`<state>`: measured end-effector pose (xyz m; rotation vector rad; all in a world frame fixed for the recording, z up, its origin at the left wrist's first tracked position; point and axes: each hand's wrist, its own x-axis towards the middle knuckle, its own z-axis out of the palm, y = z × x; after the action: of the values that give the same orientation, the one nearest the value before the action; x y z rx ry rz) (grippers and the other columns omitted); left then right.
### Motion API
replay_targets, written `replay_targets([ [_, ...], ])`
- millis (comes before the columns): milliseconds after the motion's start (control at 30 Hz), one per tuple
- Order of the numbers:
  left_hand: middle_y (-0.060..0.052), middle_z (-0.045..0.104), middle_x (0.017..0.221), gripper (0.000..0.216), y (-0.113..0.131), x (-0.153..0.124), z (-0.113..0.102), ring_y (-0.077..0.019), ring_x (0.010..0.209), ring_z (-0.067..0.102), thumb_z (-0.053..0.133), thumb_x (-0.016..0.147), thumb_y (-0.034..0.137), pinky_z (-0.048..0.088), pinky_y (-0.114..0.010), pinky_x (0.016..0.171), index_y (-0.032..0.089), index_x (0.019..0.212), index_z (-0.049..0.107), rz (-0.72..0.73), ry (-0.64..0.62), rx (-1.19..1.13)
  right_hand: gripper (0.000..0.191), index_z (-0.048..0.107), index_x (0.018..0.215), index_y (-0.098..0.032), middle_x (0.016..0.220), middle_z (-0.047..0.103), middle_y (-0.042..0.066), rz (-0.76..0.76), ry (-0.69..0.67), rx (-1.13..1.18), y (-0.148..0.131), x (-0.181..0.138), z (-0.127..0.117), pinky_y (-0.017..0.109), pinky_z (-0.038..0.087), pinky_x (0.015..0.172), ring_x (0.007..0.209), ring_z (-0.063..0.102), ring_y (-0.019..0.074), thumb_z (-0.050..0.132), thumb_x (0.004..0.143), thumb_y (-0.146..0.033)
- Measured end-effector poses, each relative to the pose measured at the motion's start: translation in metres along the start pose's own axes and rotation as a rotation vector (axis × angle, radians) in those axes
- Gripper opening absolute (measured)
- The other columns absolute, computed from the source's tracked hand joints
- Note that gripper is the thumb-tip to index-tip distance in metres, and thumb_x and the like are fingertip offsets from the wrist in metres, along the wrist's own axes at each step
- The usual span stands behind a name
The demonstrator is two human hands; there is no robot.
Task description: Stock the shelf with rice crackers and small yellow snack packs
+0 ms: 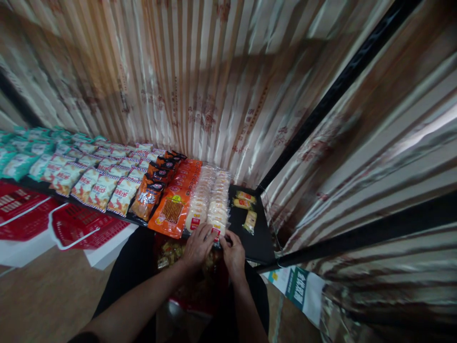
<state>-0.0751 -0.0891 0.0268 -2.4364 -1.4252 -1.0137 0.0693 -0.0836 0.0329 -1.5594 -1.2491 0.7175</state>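
Both hands meet at the front edge of a black shelf [257, 238]. My left hand [197, 246] and my right hand [233, 252] pinch the near end of a clear packet of pale round crackers [218, 205], fingers curled on its lower edge. A second row of the same cracker packets [200, 200] lies just left of it. Left of those run orange snack packets [176, 202] and dark orange ones [152, 190]. Three small yellow packets [246, 207] lie on the bare shelf to the right.
Rows of white-and-red packets [100, 183] and teal packets [24, 152] fill the shelf leftward. Red baskets [76, 226] sit below at left. A container of small wrapped snacks [171, 252] sits under my hands. Shiny pleated curtain [200, 85] backs the shelf; black frame bars [339, 85] stand right.
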Motion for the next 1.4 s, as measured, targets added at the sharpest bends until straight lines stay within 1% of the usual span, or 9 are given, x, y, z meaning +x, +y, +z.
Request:
replay_targets([
  [133, -0.008, 0.058, 0.117, 0.03, -0.004, 0.0, 0.007, -0.0236, 0.114, 0.05, 0.049, 0.087, 0.022, 0.05, -0.039, 0.094, 0.02, 0.115, 0.059, 0.004, 0.028, -0.006, 0.034, 0.067, 0.089, -0.018, 0.091, 0.065, 0.008, 0.015, -0.007, -0.006, 0.002, 0.004, 0.0, 0.032, 0.055, 0.07, 0.08, 0.063, 0.0198, 0.059, 0.069, -0.044],
  [367, -0.01, 0.058, 0.114, 0.028, -0.001, 0.001, 0.018, -0.0241, 0.113, 0.05, 0.046, 0.088, 0.019, 0.051, -0.04, 0.094, 0.018, 0.112, 0.061, -0.04, 0.07, 0.008, 0.037, 0.064, 0.092, -0.018, 0.09, 0.066, 0.009, 0.016, -0.013, -0.059, -0.001, 0.004, 0.001, 0.032, 0.054, 0.068, 0.077, 0.065, 0.0201, 0.056, 0.07, -0.046],
  [467, -0.009, 0.058, 0.115, 0.028, -0.001, 0.004, 0.018, -0.0236, 0.113, 0.05, 0.046, 0.088, 0.019, 0.05, -0.04, 0.094, 0.019, 0.112, 0.061, -0.049, 0.056, 0.008, 0.036, 0.062, 0.098, -0.018, 0.092, 0.069, 0.008, 0.029, -0.005, -0.044, -0.004, 0.005, 0.002, 0.031, 0.055, 0.069, 0.08, 0.066, 0.0201, 0.056, 0.071, -0.042],
  [567, -0.01, 0.059, 0.115, 0.028, -0.001, 0.007, 0.018, -0.0234, 0.112, 0.051, 0.046, 0.088, 0.019, 0.051, -0.04, 0.093, 0.02, 0.112, 0.061, -0.056, 0.039, 0.006, 0.041, 0.059, 0.107, -0.018, 0.096, 0.069, 0.008, 0.024, -0.001, -0.047, -0.006, 0.007, 0.003, 0.032, 0.055, 0.07, 0.083, 0.066, 0.02, 0.056, 0.072, -0.039],
  [700, -0.01, 0.059, 0.114, 0.028, -0.001, 0.009, 0.018, -0.0233, 0.113, 0.051, 0.047, 0.087, 0.018, 0.05, -0.041, 0.093, 0.019, 0.112, 0.061, -0.066, 0.027, -0.003, 0.047, 0.058, 0.113, -0.015, 0.098, 0.069, 0.01, 0.013, -0.011, -0.088, -0.006, 0.011, 0.003, 0.031, 0.054, 0.071, 0.085, 0.066, 0.02, 0.054, 0.073, -0.041],
  [867, -0.009, 0.059, 0.113, 0.028, -0.002, 0.011, 0.018, -0.0225, 0.112, 0.051, 0.046, 0.089, 0.02, 0.05, -0.039, 0.094, 0.02, 0.112, 0.061, -0.055, 0.065, 0.003, 0.048, 0.059, 0.113, -0.016, 0.096, 0.069, 0.009, 0.002, 0.0, -0.117, -0.005, 0.014, 0.004, 0.031, 0.054, 0.072, 0.081, 0.066, 0.0188, 0.053, 0.073, -0.041],
  [1033, -0.008, 0.06, 0.114, 0.025, -0.004, 0.01, 0.02, -0.0224, 0.115, 0.05, 0.044, 0.091, 0.025, 0.05, -0.037, 0.093, 0.021, 0.106, 0.064, -0.021, 0.101, 0.046, 0.048, 0.06, 0.114, -0.016, 0.098, 0.069, 0.009, 0.0, 0.012, -0.137, -0.004, 0.014, 0.005, 0.032, 0.053, 0.075, 0.082, 0.065, 0.0188, 0.052, 0.074, -0.042],
  [1200, -0.009, 0.061, 0.115, 0.027, -0.003, 0.007, 0.021, -0.0221, 0.114, 0.051, 0.042, 0.092, 0.026, 0.048, -0.037, 0.093, 0.021, 0.108, 0.063, -0.011, 0.119, 0.061, 0.049, 0.059, 0.115, -0.016, 0.101, 0.067, 0.01, 0.015, 0.009, -0.165, -0.002, 0.011, 0.005, 0.033, 0.053, 0.077, 0.081, 0.064, 0.019, 0.051, 0.075, -0.042],
  [1400, -0.009, 0.061, 0.114, 0.028, -0.001, 0.007, 0.017, -0.0215, 0.114, 0.051, 0.043, 0.092, 0.026, 0.046, -0.038, 0.096, 0.02, 0.111, 0.062, -0.02, 0.059, 0.041, 0.048, 0.06, 0.115, -0.017, 0.102, 0.066, 0.01, 0.024, 0.02, -0.186, -0.001, 0.012, 0.007, 0.033, 0.053, 0.078, 0.087, 0.063, 0.0202, 0.05, 0.076, -0.043],
])
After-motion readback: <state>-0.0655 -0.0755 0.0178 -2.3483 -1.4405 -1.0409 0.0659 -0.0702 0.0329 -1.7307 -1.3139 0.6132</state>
